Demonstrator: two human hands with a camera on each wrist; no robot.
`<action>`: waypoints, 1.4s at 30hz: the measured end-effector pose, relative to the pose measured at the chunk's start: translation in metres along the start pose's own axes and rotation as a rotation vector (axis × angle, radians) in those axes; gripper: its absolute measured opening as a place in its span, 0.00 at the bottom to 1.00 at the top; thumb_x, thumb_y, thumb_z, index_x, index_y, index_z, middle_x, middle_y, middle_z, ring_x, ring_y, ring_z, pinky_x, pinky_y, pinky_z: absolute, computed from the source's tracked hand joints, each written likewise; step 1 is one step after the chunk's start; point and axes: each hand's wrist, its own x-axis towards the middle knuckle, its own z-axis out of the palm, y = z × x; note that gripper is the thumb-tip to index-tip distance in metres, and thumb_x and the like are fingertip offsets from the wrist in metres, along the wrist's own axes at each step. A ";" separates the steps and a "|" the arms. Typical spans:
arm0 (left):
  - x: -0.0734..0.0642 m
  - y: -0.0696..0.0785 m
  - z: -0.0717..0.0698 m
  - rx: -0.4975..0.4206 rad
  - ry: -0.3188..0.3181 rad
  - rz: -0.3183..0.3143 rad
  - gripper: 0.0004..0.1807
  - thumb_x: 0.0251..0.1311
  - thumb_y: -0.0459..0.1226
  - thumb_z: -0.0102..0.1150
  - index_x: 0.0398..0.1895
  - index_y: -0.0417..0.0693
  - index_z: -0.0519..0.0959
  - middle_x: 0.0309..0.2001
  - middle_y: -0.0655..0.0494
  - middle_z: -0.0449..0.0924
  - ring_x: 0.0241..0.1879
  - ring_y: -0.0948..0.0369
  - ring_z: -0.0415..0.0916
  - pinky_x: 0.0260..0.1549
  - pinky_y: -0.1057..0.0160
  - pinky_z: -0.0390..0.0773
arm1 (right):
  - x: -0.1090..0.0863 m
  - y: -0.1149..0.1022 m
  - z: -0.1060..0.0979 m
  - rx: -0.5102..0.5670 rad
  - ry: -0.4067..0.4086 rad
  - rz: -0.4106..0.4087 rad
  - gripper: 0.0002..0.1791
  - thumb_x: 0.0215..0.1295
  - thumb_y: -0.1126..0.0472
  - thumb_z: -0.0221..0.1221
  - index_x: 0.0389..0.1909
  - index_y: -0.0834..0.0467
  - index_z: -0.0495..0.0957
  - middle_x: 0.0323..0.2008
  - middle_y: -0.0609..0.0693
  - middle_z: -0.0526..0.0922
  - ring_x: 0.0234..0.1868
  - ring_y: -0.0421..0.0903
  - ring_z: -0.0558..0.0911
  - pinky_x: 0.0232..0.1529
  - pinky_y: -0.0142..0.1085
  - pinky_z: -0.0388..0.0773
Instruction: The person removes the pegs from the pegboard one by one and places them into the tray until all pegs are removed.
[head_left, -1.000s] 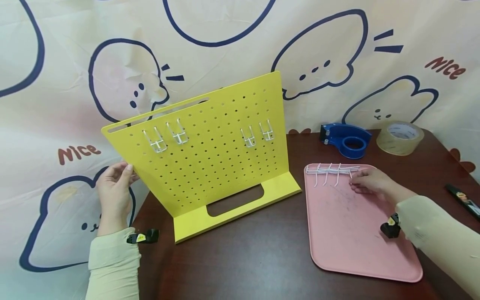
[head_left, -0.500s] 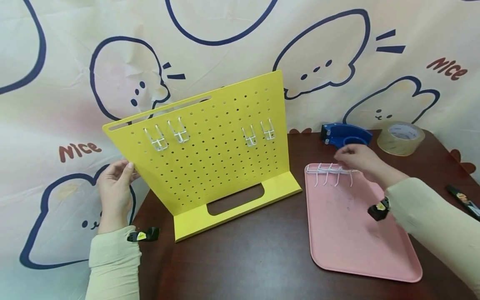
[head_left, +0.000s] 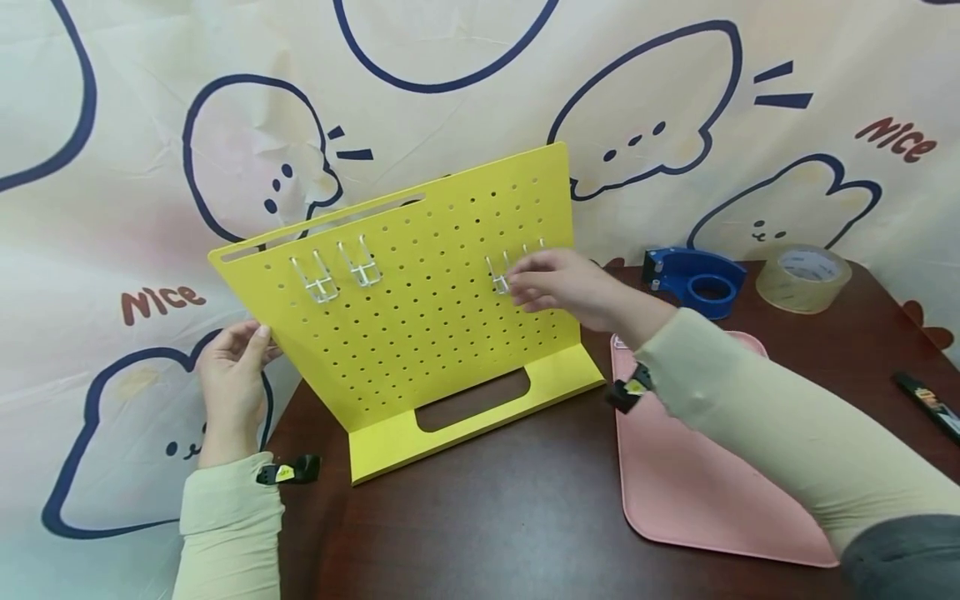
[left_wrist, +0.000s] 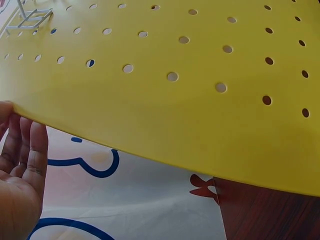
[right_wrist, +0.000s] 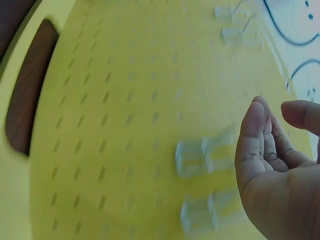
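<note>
A yellow pegboard [head_left: 412,333] stands tilted on its flat base at the table's left. My left hand [head_left: 232,383] pinches its left edge between thumb and fingers, as the left wrist view also shows of that hand [left_wrist: 22,175]. White wire hooks [head_left: 321,287] hang in a left pair and a right pair near the top. My right hand [head_left: 566,287] is at the right pair of hooks, covering one of them in the head view. In the right wrist view, thumb and fingers of the right hand [right_wrist: 275,170] are apart with nothing between them, beside the blurred hooks [right_wrist: 192,157].
A pink tray [head_left: 690,475] lies at the right, partly under the right sleeve, which hides most of its wire hooks. Behind it are a blue tape dispenser [head_left: 701,279] and a clear tape roll [head_left: 802,279]. A black narrow box [head_left: 930,404] lies at the far right.
My right hand has lifted off the hooks on the tray and moved left to the pegboard's right pair of hooks. The left hand keeps its hold on the edge.
</note>
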 end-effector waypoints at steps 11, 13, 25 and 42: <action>0.001 -0.004 -0.001 -0.006 -0.001 0.019 0.05 0.71 0.30 0.62 0.38 0.46 0.85 0.41 0.53 0.82 0.35 0.62 0.82 0.36 0.74 0.82 | 0.044 -0.040 0.068 0.227 -0.042 0.049 0.17 0.77 0.65 0.58 0.60 0.70 0.73 0.57 0.67 0.80 0.58 0.61 0.80 0.56 0.41 0.82; 0.001 -0.005 0.000 -0.018 -0.006 0.029 0.06 0.71 0.29 0.61 0.37 0.47 0.85 0.40 0.54 0.82 0.34 0.63 0.82 0.35 0.74 0.83 | 0.051 -0.043 0.077 0.249 -0.050 0.058 0.17 0.77 0.65 0.58 0.60 0.70 0.74 0.55 0.66 0.81 0.56 0.59 0.81 0.53 0.38 0.83; 0.001 -0.004 0.000 -0.054 -0.018 0.040 0.05 0.71 0.30 0.62 0.37 0.43 0.85 0.39 0.52 0.83 0.33 0.62 0.82 0.35 0.73 0.83 | 0.070 -0.043 0.119 0.402 -0.070 0.142 0.18 0.79 0.63 0.55 0.62 0.71 0.75 0.56 0.66 0.81 0.39 0.47 0.83 0.49 0.35 0.84; -0.001 -0.002 0.002 -0.044 -0.014 0.028 0.04 0.71 0.31 0.62 0.38 0.43 0.85 0.41 0.52 0.83 0.35 0.61 0.82 0.36 0.73 0.83 | 0.074 -0.045 0.134 0.607 -0.085 0.196 0.15 0.76 0.69 0.57 0.59 0.70 0.77 0.36 0.54 0.84 0.36 0.44 0.84 0.44 0.31 0.84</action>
